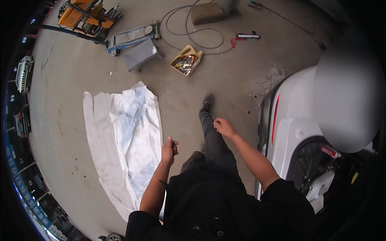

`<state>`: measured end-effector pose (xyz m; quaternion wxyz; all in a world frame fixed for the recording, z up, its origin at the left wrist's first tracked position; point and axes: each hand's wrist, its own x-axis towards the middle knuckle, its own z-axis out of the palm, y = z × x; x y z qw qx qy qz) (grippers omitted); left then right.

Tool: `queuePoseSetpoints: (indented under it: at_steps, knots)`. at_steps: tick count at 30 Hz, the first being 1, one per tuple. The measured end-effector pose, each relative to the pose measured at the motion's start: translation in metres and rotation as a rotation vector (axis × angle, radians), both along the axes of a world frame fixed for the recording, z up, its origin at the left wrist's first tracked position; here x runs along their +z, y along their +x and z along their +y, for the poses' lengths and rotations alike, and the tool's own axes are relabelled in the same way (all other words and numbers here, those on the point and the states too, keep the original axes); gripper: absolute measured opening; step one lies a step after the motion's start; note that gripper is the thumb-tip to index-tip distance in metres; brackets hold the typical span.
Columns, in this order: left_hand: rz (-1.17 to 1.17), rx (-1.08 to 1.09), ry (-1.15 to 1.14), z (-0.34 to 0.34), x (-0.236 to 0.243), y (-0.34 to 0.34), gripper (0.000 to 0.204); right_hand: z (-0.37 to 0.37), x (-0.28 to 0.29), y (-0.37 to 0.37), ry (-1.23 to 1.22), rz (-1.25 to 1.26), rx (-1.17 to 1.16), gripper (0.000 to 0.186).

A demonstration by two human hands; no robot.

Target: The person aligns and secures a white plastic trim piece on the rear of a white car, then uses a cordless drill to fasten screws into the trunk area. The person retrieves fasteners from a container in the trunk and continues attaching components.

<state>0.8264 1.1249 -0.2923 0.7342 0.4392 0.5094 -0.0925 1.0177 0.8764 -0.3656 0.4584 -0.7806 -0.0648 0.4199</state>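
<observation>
My left hand (169, 149) is beside the right edge of a crumpled white sheet (136, 124) on the floor, its fingers loosely curled with nothing visible in them. My right hand (224, 127) is over my dark trouser leg, also loosely curled with nothing visible in it. My shoe (207, 102) is on the concrete floor beyond that hand. At the right stands a white vehicle (292, 110) with a red strip and an open dark interior, partly hidden by a blurred patch.
Ahead lie a yellow cut-open jug of tools (187, 62), a grey metal piece (140, 58), a floor jack (128, 38), coiled hose (189, 42) and a brown block (207, 14). An orange machine (86, 18) is upper left; parked cars (24, 74) line the far left.
</observation>
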Motion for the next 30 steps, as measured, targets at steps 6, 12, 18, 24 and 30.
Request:
queuePoseSetpoints:
  at_steps: [6, 12, 18, 24, 30]
  knots:
    - [-0.063, 0.098, -0.1, 0.091, -0.098, 0.151, 0.044, 0.132, -0.168, 0.176, -0.311, -0.263, 0.354, 0.026]
    - [-0.238, 0.087, 0.03, 0.197, -0.264, 0.323, 0.04, 0.255, -0.327, 0.305, -0.392, -0.439, 0.478, 0.025]
    - [-0.331, 0.141, 0.202, 0.265, -0.388, 0.443, 0.04, 0.336, -0.473, 0.355, -0.411, -0.787, 0.942, 0.019]
    - [-0.552, 0.124, 0.23, 0.271, -0.379, 0.498, 0.038, 0.364, -0.515, 0.37, -0.354, -1.041, 1.024, 0.018]
    - [-0.415, 0.172, 0.188, 0.275, -0.375, 0.491, 0.035, 0.348, -0.507, 0.411, -0.41, -1.052, 1.005, 0.016]
